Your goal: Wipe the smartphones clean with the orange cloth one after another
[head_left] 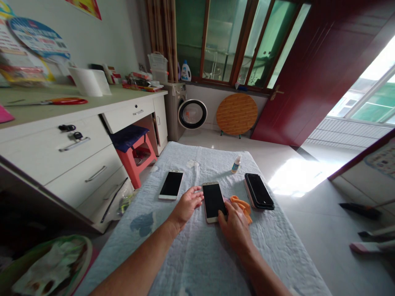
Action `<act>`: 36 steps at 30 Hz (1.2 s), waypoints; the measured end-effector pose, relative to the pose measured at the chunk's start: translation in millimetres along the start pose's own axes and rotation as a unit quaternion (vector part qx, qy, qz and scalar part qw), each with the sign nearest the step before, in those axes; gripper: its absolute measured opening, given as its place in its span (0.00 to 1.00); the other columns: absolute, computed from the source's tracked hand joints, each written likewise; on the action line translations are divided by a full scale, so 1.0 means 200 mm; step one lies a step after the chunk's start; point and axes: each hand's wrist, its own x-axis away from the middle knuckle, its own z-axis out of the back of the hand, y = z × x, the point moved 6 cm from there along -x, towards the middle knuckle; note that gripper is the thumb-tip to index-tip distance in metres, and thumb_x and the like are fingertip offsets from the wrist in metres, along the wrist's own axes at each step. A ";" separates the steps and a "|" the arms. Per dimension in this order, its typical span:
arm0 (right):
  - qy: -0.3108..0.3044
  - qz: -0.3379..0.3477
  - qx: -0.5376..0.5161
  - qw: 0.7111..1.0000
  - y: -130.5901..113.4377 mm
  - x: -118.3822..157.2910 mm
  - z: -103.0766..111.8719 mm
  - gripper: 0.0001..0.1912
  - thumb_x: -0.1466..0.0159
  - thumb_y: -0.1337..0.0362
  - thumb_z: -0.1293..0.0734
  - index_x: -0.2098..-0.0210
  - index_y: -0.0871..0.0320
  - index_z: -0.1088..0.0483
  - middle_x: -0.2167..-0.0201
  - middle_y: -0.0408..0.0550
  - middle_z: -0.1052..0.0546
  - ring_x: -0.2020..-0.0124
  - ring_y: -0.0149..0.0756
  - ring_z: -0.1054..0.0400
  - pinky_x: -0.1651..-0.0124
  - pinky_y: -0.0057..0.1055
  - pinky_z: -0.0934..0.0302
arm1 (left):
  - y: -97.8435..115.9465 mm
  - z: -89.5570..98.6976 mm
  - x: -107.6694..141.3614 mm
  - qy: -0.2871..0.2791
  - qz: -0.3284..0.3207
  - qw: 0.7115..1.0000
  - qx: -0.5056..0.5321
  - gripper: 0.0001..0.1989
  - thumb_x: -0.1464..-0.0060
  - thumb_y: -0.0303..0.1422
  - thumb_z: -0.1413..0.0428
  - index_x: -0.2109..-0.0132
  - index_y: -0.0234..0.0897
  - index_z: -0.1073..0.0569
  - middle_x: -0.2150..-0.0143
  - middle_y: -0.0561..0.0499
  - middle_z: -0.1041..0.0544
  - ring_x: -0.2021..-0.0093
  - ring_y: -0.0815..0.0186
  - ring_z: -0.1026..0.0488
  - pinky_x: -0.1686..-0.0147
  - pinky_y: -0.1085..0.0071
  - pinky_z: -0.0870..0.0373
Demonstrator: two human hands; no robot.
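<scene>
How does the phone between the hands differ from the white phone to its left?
The middle phone has the right hand at its right edge; the white phone lies untouched on the cover. The middle phone's border looks pale gold; the white phone's looks white. The middle phone's far end leans left in the picture, the white phone's leans right. Both have dark screens facing up.

From the person's head, at six o'clock, the single view looks forward and down, near the left hand (187,204) and right hand (237,224) over the quilted cloth (197,255), facing the sliding window (216,39) at twelve, the drawer desk (46,152) at nine.
</scene>
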 end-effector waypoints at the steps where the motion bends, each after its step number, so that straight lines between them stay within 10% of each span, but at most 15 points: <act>1: -0.002 0.002 0.007 1.000 0.00 0.00 0.00 0.20 0.39 0.66 0.39 0.49 0.60 0.29 0.55 0.55 0.25 0.52 0.45 0.33 0.49 0.37 0.40 | 0.00 0.00 0.00 -0.002 -0.003 1.000 -0.004 0.22 0.53 0.31 0.40 0.49 0.36 0.31 0.49 0.39 0.26 0.49 0.58 0.28 0.53 0.66 0.34; 23: -0.063 -0.025 0.153 0.986 -0.18 -0.16 -0.09 0.36 0.43 0.47 0.35 0.42 0.63 0.40 0.58 0.61 0.30 0.56 0.53 0.35 0.54 0.43 0.43 | -0.02 0.06 -0.07 0.054 -0.104 0.992 -0.038 0.19 0.52 0.27 0.44 0.51 0.35 0.30 0.53 0.42 0.24 0.53 0.60 0.27 0.54 0.65 0.31; 36: -0.041 -0.050 0.149 0.987 -0.19 -0.19 -0.05 0.35 0.46 0.55 0.34 0.42 0.64 0.40 0.60 0.61 0.28 0.58 0.53 0.35 0.56 0.41 0.44 | -0.03 0.07 -0.08 0.055 -0.123 0.989 -0.068 0.20 0.51 0.25 0.45 0.49 0.36 0.30 0.52 0.43 0.24 0.53 0.60 0.26 0.50 0.64 0.33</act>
